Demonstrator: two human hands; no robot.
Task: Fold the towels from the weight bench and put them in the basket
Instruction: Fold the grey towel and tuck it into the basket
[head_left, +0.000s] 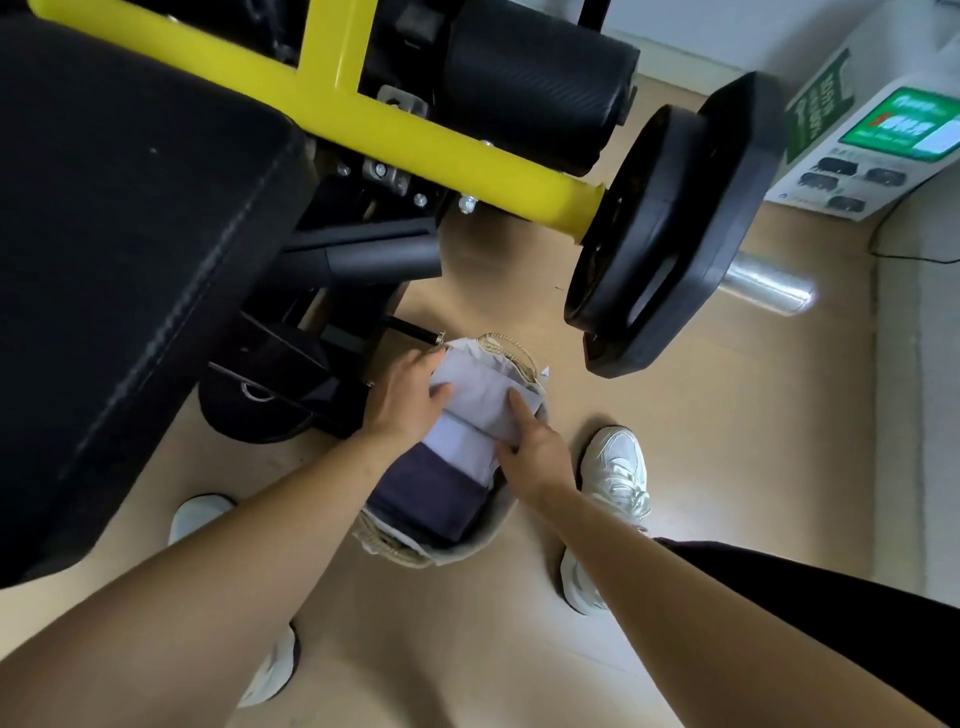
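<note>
A woven basket (488, 525) stands on the floor between my feet. In it lie a folded dark purple towel (426, 499), a pale lilac towel (462, 447) and, on top at the far end, a folded light grey towel (480, 395). My left hand (402, 397) grips the grey towel's left edge, thumb on top. My right hand (530, 447) presses on its right side with the forefinger stretched out. The black padded weight bench (119, 249) fills the left side, with no towel showing on it.
The yellow frame bar (415, 135) carries black weight plates (670, 228) that hang just beyond the basket. A black roller pad (535, 78) is above. My white shoes (615, 478) flank the basket. A white and green kiosk (883, 130) stands at the right wall.
</note>
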